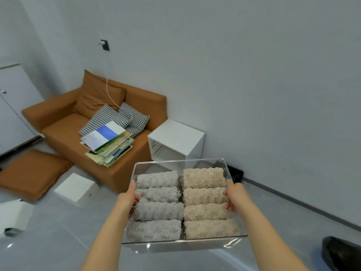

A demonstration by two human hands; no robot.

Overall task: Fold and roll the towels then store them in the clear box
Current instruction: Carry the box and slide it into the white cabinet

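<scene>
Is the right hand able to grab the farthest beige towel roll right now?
Probably not. The right hand grips the clear box by its right wall while the left hand grips the other side, seemingly carrying it. Nothing covers the farthest beige towel roll, but reaching it means letting go.

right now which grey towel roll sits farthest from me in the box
The grey roll heading the left column of the clear box, by the left hand's thumb tip; the other three lie nearer you.
</scene>
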